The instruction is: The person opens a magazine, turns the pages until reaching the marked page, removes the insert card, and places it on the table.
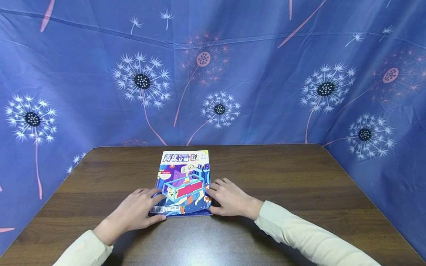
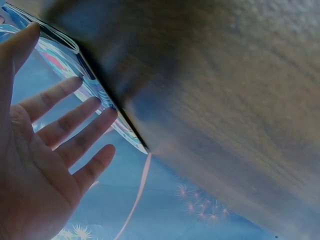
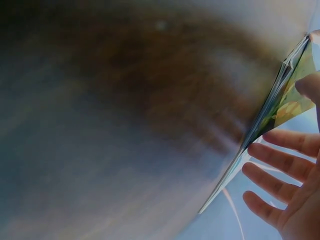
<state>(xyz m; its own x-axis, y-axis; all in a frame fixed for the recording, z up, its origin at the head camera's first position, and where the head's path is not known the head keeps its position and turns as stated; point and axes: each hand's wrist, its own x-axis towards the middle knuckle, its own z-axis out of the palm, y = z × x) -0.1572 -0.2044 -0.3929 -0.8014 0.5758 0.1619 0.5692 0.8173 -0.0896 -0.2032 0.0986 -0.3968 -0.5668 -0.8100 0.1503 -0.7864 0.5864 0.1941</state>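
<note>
A magazine with a colourful cover and large title characters lies face up on the table. My left hand rests at its lower left side, fingertips touching the edge and the thumb by the bottom corner. In the left wrist view the left hand's fingers are spread and fairly straight along the magazine's edge. On the opposite side my right hand touches the right edge. Its fingers look spread and nearly straight in the right wrist view, where a page or cover stands slightly raised near the thumb.
The brown wooden table extends around the magazine on all sides. Behind it and along both sides hangs a blue cloth printed with dandelions. Light reflects off the tabletop near the front.
</note>
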